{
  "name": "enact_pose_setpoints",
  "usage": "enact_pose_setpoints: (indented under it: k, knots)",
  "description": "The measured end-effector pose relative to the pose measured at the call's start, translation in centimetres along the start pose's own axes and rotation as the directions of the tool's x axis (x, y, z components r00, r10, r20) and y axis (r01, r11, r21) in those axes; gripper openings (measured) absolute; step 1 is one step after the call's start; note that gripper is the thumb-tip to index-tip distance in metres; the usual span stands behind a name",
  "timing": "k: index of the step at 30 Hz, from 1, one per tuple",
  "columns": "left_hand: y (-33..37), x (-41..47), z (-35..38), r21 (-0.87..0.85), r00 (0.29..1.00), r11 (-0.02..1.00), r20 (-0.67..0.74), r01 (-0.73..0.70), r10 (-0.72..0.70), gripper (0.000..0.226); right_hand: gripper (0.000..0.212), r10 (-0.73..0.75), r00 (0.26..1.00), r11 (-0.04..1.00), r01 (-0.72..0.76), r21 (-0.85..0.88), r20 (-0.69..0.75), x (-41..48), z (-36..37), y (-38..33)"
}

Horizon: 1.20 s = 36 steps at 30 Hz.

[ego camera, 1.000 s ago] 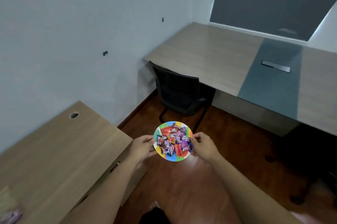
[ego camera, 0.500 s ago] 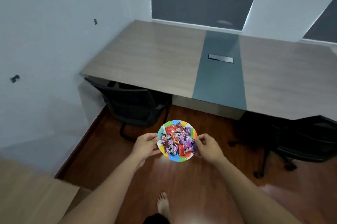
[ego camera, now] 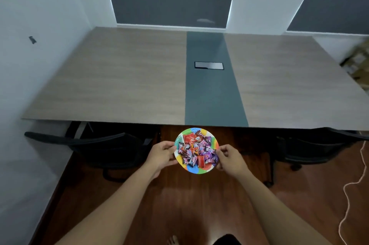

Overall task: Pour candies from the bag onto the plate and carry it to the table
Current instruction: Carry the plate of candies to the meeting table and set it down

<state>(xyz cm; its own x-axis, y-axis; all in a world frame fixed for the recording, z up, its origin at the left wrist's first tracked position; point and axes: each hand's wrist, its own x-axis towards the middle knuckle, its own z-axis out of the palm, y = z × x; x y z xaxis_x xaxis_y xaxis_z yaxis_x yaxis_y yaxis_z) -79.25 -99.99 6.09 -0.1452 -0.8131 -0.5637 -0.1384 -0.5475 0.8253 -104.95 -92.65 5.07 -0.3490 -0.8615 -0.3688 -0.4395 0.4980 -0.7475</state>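
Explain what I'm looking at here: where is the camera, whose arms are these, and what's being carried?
There is no machine here. The single picture comes from a wide-angle camera worn on a person's head, looking forward and down, so the two bare arms reaching in from the bottom are that person's own. The left hand and the right hand each grip one side of a small plate with a rainbow-coloured rim, heaped with wrapped candies. The plate is in the air above a dark wooden floor, just short of the near edge of a large table. The table has a wood-look top with a grey-green strip down the middle and a dark rectangular panel set into it. Black chairs are pushed under it on both sides. A bare foot shows at the bottom.
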Motion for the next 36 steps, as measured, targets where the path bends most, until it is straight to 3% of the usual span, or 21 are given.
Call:
enact_pose_setpoints:
  k: [11, 22, 36]
  knots:
    - [8.6, 11.9, 5.4, -0.003, 0.997, 0.999, -0.059, 0.043, -0.043, 0.007, 0.019, -0.038, 0.998, 0.996, 0.034, 0.082, 0.053, 16.3, -5.2, -2.4]
    - [16.9, 24.0, 12.9, -0.016, 0.981, 0.999, -0.188, 0.04, -0.042, 0.013, 0.019, -0.08, 0.99, 0.995, 0.071, 0.075, 0.119, 33.0, -12.2, -6.1]
    - [25.0, 42.0, 15.4, 0.044, 0.992, 0.994, -0.087, 0.098, -0.094, 0.012, 0.02, 0.064, 0.996, 0.991, -0.071, 0.113, 0.06, 49.9, -12.7, -8.1]
